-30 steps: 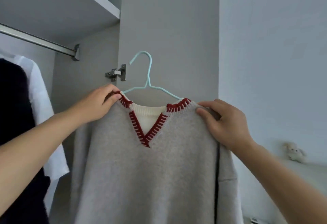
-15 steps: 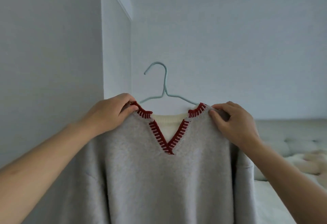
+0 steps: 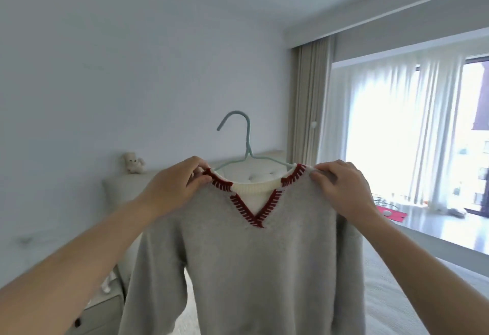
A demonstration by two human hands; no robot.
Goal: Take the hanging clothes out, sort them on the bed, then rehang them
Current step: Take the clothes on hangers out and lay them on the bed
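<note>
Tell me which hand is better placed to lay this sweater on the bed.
Right, probably. The bed lies lower right, on the right hand's side. The left hand pinches the sweater's other shoulder, farther from it.

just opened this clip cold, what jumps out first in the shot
A grey sweater with red stitching round its V-neck fills the centre, held up at the shoulders by the left hand and right hand. A pale blue hanger pokes up from its collar. To the right, a bright window behind sheer curtains glares, and a small plush toy sits on the headboard at left.
</note>
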